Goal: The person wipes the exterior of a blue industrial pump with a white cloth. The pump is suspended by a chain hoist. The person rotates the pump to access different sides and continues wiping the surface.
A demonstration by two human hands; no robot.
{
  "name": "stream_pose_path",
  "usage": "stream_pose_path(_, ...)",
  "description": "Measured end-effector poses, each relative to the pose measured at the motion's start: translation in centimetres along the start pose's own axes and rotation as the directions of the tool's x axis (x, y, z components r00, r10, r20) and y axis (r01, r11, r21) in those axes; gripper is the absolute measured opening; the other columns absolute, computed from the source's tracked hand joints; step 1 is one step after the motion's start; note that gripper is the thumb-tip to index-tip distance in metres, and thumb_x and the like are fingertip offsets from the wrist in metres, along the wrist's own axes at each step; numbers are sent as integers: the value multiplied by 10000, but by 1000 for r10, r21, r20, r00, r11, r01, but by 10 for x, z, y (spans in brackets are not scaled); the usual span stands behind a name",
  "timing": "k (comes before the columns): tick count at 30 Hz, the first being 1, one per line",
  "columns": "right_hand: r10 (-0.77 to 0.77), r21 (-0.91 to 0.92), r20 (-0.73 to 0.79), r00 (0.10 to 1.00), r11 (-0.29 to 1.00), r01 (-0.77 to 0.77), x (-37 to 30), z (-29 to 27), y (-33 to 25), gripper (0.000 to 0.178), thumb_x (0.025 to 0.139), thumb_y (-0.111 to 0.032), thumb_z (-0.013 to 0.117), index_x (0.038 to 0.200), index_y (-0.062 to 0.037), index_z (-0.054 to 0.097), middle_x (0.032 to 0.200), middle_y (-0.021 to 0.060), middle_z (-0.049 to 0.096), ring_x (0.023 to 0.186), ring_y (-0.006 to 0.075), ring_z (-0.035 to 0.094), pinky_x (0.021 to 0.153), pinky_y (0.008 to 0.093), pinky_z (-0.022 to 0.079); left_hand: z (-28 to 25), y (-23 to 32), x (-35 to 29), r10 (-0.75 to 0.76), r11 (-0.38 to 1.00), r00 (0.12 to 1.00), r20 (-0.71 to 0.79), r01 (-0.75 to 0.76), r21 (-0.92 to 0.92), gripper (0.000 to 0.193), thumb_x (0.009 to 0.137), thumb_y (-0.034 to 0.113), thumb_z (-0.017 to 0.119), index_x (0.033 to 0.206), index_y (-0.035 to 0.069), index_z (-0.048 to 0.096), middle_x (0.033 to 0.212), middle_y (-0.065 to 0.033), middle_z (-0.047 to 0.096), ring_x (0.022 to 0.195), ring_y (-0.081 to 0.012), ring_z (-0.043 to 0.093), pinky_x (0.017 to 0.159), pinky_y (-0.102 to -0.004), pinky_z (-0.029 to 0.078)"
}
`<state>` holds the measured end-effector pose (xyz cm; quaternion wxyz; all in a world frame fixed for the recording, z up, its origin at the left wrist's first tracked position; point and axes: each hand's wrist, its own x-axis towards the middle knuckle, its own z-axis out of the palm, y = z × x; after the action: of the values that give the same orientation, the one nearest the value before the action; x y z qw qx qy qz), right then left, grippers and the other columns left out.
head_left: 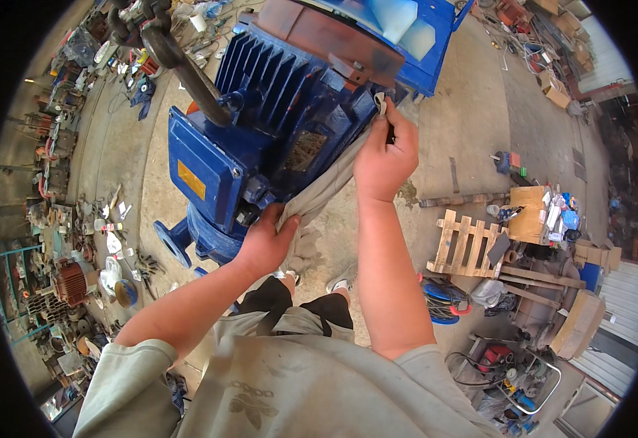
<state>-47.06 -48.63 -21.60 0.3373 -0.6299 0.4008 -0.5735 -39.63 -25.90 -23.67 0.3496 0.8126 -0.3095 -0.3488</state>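
A large blue electric motor (260, 109) with cooling fins hangs in front of me, its terminal box (206, 171) facing left. A twisted grey cloth (326, 186) stretches along the motor's near right side. My left hand (266, 239) is closed on the cloth's lower end, beside the terminal box. My right hand (387, 155) pinches the upper end between thumb and fingers, at the motor's right edge. Part of the cloth hangs below my left hand. A heavy steel shackle (191, 80) with chain links rises from the motor's upper left.
A blue metal part (432, 44) stands behind the motor. At right are a wooden pallet (465, 244), a cardboard box (529, 212), a blue cable reel (443, 301) and a cart (509, 379). Machine parts, including a reddish motor (69, 283), crowd the left side.
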Motion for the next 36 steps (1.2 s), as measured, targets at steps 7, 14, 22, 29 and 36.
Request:
stream_pose_path(7,-20,71,-26,999,997,22,4,1,-1,148,996,-63,696,1136,-32,730,941,68,636,808,159,621,747,311,526,-2,3,-9,-63,998,992,114,62,8,461,1041,401,628,1272,3,613,1206,-280,704,1152,-465,659,971,-453,525)
stream_pose_path(14,98,137,-33,995,986,-92,9,1,7,156,1036,-123,687,1140,-12,723,974,29,654,823,109,585,746,273,496,-1,0,-2,-81,996,987,135,85,-19,467,1043,407,622,1303,19,606,1229,-260,702,1174,-447,651,1001,-442,509)
stream_pose_path(22,184,263,-128,974,954,-146,-1,16,7,142,1061,-137,660,1148,-24,665,1044,28,653,890,112,586,806,269,484,-11,-6,-1,-143,989,972,186,149,-18,534,1033,488,620,1351,60,585,1278,-239,693,1220,-436,640,1025,-438,500)
stream_pose_path(29,7,-9,-164,986,1000,-9,-31,19,-6,305,1077,-112,611,1359,-7,666,1186,98,568,986,174,563,893,313,481,-15,0,-15,-70,996,984,166,60,64,519,1039,473,617,1320,36,605,1198,-298,699,1165,-497,638,970,-484,515)
stream_pose_path(36,66,-29,-81,995,997,-68,-40,0,-8,335,1083,-106,593,1394,-7,668,1114,89,576,948,153,580,845,269,492,-9,-9,-10,-47,997,976,212,33,68,517,1038,468,620,1292,17,612,1157,-300,704,1136,-502,644,937,-491,518)
